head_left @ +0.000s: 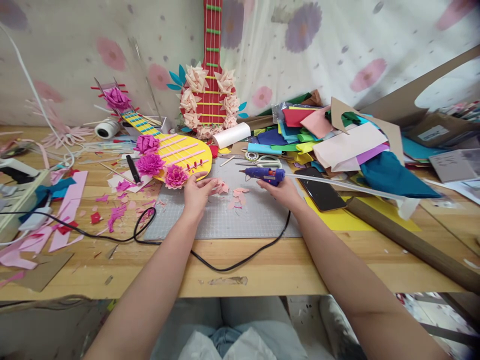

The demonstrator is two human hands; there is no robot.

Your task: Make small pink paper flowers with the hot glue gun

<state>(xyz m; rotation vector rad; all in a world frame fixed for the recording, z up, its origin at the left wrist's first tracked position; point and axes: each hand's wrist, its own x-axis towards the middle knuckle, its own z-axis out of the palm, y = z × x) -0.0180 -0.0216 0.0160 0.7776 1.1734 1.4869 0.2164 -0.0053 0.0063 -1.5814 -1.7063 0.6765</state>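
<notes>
My left hand [197, 194] pinches a small pink paper flower [220, 186] over the grey cutting mat [225, 225]. In my right hand [282, 192] is a blue hot glue gun [264, 175], its nozzle pointing left toward the flower but apart from it. A long clear glue stick [337, 183] sticks out of the gun's back. Loose pink paper petals [238, 197] lie on the mat between my hands. Just beyond my left hand lies a yellow paper-covered instrument [183, 150] with magenta paper flowers [176, 176] along its edge.
A red instrument [212, 100] with pale flowers leans at the back. Scissors [262, 162] and a white paper roll [231, 134] lie behind the mat. A phone [320, 190], coloured paper [318, 130] and a brown tube [408, 240] are right. A black cord [240, 269] loops in front.
</notes>
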